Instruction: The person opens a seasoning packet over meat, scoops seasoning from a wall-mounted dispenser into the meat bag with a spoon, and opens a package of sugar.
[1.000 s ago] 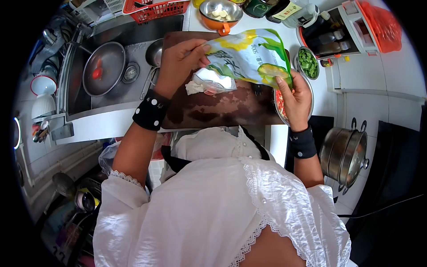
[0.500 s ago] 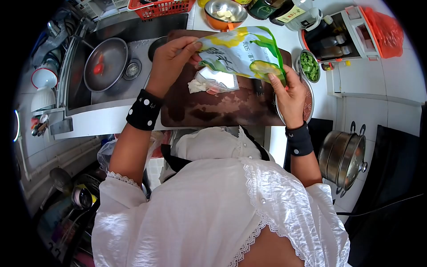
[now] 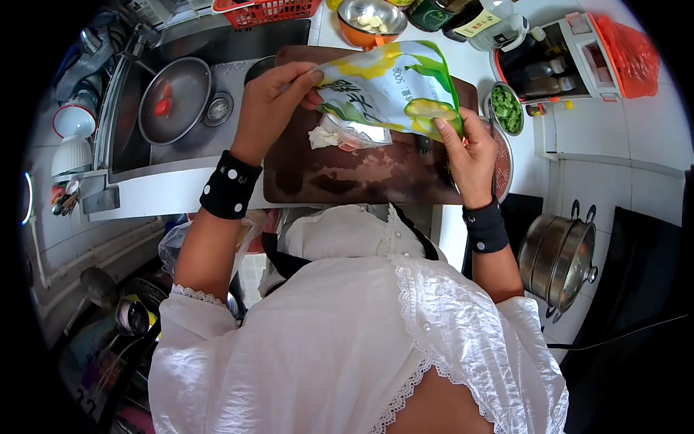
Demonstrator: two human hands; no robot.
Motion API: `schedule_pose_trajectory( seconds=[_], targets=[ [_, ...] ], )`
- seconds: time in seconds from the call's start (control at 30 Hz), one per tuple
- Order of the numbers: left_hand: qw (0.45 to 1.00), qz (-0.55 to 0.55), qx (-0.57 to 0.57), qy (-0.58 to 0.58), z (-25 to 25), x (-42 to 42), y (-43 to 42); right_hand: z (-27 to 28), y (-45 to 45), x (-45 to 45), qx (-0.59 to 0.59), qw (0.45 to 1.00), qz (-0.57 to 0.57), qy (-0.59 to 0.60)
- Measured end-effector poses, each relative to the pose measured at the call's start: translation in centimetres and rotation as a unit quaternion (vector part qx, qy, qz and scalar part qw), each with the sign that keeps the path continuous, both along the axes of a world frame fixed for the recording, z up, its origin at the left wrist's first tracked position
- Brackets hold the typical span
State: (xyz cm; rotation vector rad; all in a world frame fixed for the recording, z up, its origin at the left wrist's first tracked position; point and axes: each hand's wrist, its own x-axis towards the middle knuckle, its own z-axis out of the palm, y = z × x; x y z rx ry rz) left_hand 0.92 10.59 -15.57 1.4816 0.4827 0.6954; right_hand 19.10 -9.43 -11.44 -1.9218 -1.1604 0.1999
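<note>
A green, yellow and white food pouch marked 500g (image 3: pixel 387 90) is stretched sideways above the dark cutting board (image 3: pixel 325 177). My left hand (image 3: pixel 278 101) pinches its left end, and my right hand (image 3: pixel 468 152) grips the lower right corner with the thumb on top. Below the pouch, partly covered by it, a small clear plastic packet (image 3: pixel 365 135) lies on the board beside a crumpled whitish piece (image 3: pixel 323 137). A colander with a reddish inside (image 3: pixel 502 163) shows partly behind my right hand.
The sink (image 3: pixel 238 79) at left holds a grey pan (image 3: pixel 173 108) with something red in it. Behind the board stand a metal bowl with pale pieces (image 3: pixel 372 22) and several bottles (image 3: pixel 484 25). Chopped greens fill a bowl (image 3: pixel 506 108) at right. A steamer pot (image 3: pixel 560 260) sits lower right.
Both hands keep hold of the pouch, which has turned slightly and looks more spread out. My left hand has shifted slightly left. The view has moved a little.
</note>
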Motion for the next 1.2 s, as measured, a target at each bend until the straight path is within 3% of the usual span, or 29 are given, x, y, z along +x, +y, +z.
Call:
schedule_pose_trajectory(
  seconds=[1.2],
  targets=[
    [0.999, 0.001, 0.048, 0.003, 0.5, 1.0, -0.9, -0.5, -0.8, 0.6, 0.064, 0.995, 0.014, 0.07]
  ],
)
